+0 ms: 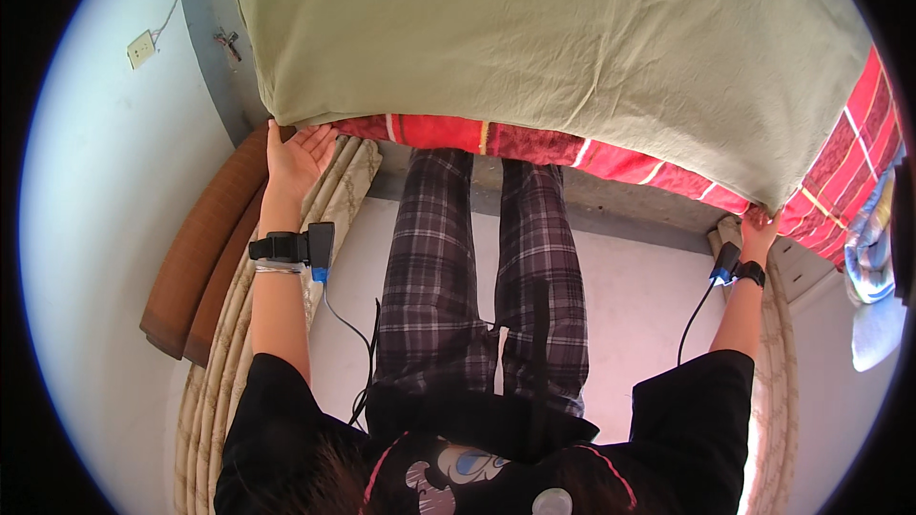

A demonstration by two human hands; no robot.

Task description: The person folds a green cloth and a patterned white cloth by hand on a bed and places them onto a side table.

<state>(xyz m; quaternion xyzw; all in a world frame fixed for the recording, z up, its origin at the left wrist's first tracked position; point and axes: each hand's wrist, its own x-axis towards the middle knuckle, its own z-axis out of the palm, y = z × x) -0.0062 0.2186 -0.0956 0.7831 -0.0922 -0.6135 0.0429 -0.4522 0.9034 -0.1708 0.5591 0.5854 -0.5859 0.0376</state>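
An olive-green bed sheet (544, 36) with creases lies over a red plaid blanket (529, 144), whose edge shows below it and at the right. At the sheet's near left corner is my left hand (297, 154), palm up with its fingers partly under the edge; whether it grips the cloth is not clear. My right hand (760, 223) holds the near right corner of the sheet between thumb and fingers, against the blanket. Both wrists wear black straps with a small cabled device.
Patterned beige curtains (343, 179) and a brown rolled mat (215, 236) stand at the left by the wall. A wall socket (141, 50) is at upper left. Folded blue-and-white bedding (869, 250) hangs at the far right. Beige curtains (776, 372) hang at lower right.
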